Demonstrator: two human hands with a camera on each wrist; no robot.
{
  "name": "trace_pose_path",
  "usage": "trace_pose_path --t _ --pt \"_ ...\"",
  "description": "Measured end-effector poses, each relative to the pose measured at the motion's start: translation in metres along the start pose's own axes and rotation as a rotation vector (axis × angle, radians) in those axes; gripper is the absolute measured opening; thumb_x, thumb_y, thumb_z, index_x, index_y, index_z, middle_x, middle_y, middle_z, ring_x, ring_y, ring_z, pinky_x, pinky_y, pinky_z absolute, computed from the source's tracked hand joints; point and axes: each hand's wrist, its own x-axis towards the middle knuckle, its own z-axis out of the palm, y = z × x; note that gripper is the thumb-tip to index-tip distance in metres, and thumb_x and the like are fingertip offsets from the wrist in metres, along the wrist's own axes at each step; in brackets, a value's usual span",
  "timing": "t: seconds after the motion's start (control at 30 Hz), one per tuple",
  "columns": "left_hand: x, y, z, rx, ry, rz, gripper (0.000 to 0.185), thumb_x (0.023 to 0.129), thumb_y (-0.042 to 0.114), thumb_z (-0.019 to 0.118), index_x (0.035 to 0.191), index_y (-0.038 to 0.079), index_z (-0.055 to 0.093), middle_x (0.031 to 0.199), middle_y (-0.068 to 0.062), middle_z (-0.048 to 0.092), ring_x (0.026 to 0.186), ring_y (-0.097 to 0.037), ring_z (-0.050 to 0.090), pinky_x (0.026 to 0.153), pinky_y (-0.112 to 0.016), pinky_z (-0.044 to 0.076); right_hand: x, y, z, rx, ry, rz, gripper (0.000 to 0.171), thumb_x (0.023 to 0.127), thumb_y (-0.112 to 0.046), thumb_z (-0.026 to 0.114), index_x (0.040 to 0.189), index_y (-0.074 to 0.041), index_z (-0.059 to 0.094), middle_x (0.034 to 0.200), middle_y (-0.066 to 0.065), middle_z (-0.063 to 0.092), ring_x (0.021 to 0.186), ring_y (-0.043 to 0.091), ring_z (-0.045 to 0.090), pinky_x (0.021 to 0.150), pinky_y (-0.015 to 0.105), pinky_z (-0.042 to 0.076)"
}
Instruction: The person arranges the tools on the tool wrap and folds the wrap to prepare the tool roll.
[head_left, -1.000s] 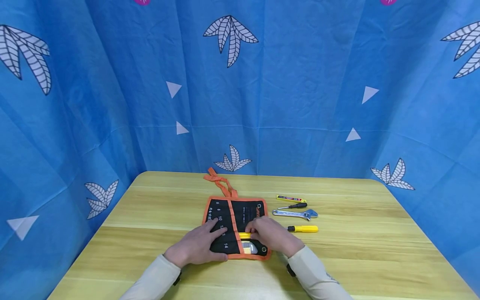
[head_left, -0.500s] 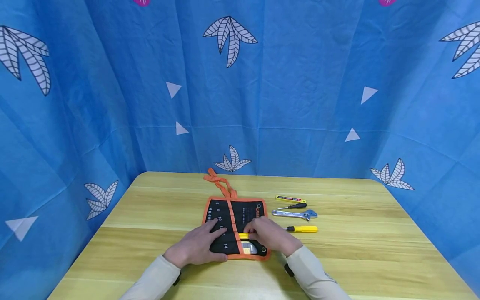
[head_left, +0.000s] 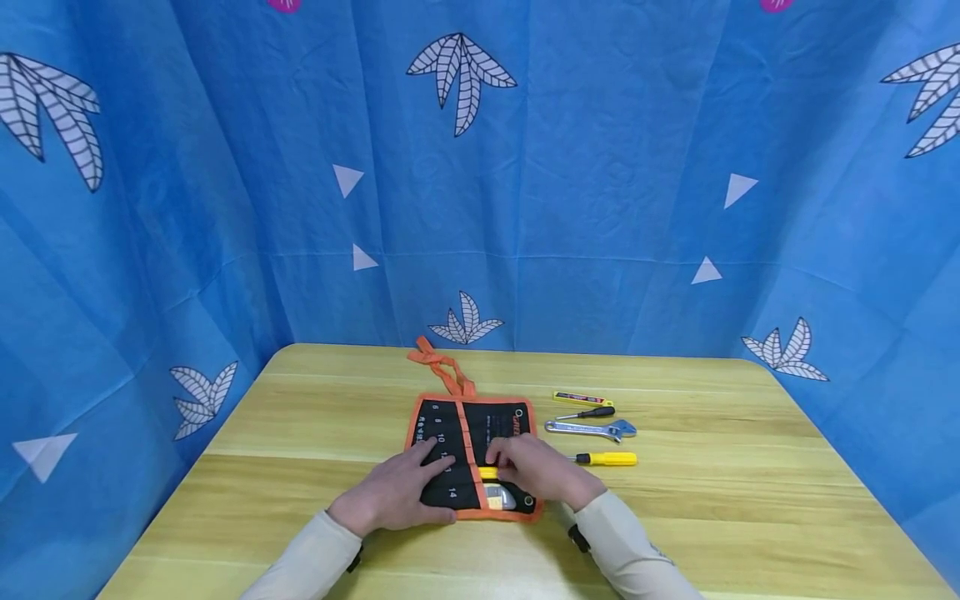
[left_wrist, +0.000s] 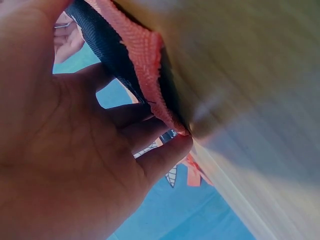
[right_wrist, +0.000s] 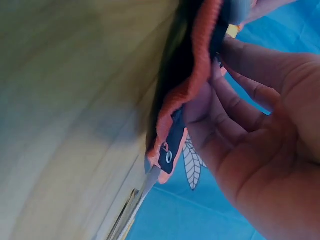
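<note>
A black tool roll (head_left: pixel 450 421) with orange edging lies spread on the table, numbers printed along its left part. My left hand (head_left: pixel 401 490) rests on that part with straight, spread fingers; the left wrist view shows its fingers at the orange edge. My right hand (head_left: pixel 542 471) is over the right part, thumb and fingers pinching a yellow tool (head_left: pixel 488 472) that lies across the orange pocket edge. The hand hides much of this tool, and I cannot tell its kind. Just nearer to me, a grey and yellow piece (head_left: pixel 499 498) sticks out of the neighbouring pocket.
Right of the roll lie a yellow-handled screwdriver (head_left: pixel 611 458), an adjustable wrench (head_left: pixel 592 429), a small black-handled screwdriver (head_left: pixel 587 412) and a slim yellow packet (head_left: pixel 582 398). Orange ties (head_left: pixel 442 364) trail off the roll's far edge. A blue patterned curtain (head_left: pixel 600 183) hangs behind the table.
The right hand's fingertips have slid slightly left along the yellow tool, toward the orange pocket edge. The left hand and the roll stay in place.
</note>
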Motion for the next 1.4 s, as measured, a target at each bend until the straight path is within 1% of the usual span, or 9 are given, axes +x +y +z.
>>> trace_pose_path --t 0.13,0.3,0.4,0.63,0.83,1.13,1.27,1.4 --pt "-0.0009 0.0001 0.0004 -0.003 0.003 0.001 0.084 0.085 0.067 0.071 0.153 0.021 0.051 0.164 -0.02 0.031 0.148 -0.042 0.036 0.116 -0.059 0.037 -0.0006 0.0013 -0.0031 0.028 0.008 0.017 0.016 0.093 -0.001 0.073 0.104 -0.011 0.068 0.085 -0.004 0.066 0.076 0.006 0.058 0.072 0.026 0.054" --pt "-0.001 -0.0002 0.0002 0.01 0.015 0.004 0.085 0.084 0.067 0.071 0.152 0.02 0.051 0.164 -0.02 0.032 0.147 -0.043 0.037 0.115 -0.059 0.038 -0.0009 0.0019 -0.005 0.002 0.038 0.051 0.013 0.09 -0.004 0.077 0.094 -0.014 0.071 0.082 -0.005 0.062 0.074 0.007 0.054 0.069 0.027 0.051" --pt "-0.001 -0.0003 0.0004 0.009 0.017 0.004 0.085 0.084 0.067 0.071 0.152 0.02 0.051 0.164 -0.02 0.032 0.147 -0.043 0.037 0.115 -0.059 0.038 -0.0004 0.0021 -0.0045 0.006 0.04 0.062 0.012 0.09 -0.004 0.078 0.094 -0.013 0.072 0.082 -0.005 0.063 0.074 0.007 0.055 0.068 0.027 0.051" --pt "-0.0005 -0.0006 0.0009 -0.001 0.018 0.005 0.085 0.084 0.067 0.072 0.152 0.02 0.052 0.163 -0.02 0.033 0.147 -0.043 0.037 0.115 -0.06 0.038 0.0022 0.0018 -0.0011 0.042 0.032 0.069 0.013 0.09 -0.002 0.077 0.094 -0.014 0.073 0.085 -0.006 0.068 0.075 0.005 0.059 0.071 0.024 0.055" --pt "0.0 -0.0011 0.0021 0.0 0.02 0.005 0.085 0.084 0.068 0.072 0.152 0.02 0.052 0.163 -0.02 0.033 0.148 -0.042 0.036 0.115 -0.06 0.038 0.0009 -0.0012 -0.0002 0.056 0.034 0.065 0.012 0.09 -0.001 0.076 0.095 -0.012 0.075 0.086 -0.004 0.07 0.076 0.006 0.061 0.072 0.026 0.056" --pt "-0.0001 -0.0018 0.0024 -0.001 0.023 0.007 0.085 0.084 0.067 0.072 0.152 0.019 0.052 0.163 -0.02 0.033 0.148 -0.043 0.036 0.115 -0.06 0.038 0.0013 -0.0031 -0.0003 0.019 0.048 0.041 0.01 0.09 -0.003 0.076 0.097 -0.009 0.078 0.091 0.0 0.074 0.078 0.006 0.062 0.072 0.025 0.057" --pt "0.0001 -0.0013 0.0023 -0.003 0.025 0.007 0.085 0.084 0.067 0.072 0.151 0.019 0.052 0.163 -0.021 0.033 0.147 -0.043 0.037 0.115 -0.06 0.038 0.0021 -0.0028 0.0005 -0.013 0.05 0.032 0.009 0.091 -0.004 0.076 0.097 -0.009 0.079 0.092 0.0 0.075 0.077 0.004 0.061 0.072 0.024 0.056" --pt "0.0003 -0.0005 0.0023 -0.006 0.024 0.003 0.085 0.083 0.067 0.072 0.151 0.019 0.052 0.163 -0.021 0.033 0.147 -0.043 0.037 0.115 -0.06 0.039 0.0023 -0.003 0.0012 -0.022 0.053 0.03 0.008 0.091 -0.005 0.076 0.097 -0.01 0.08 0.092 -0.001 0.076 0.076 0.004 0.06 0.071 0.024 0.055"
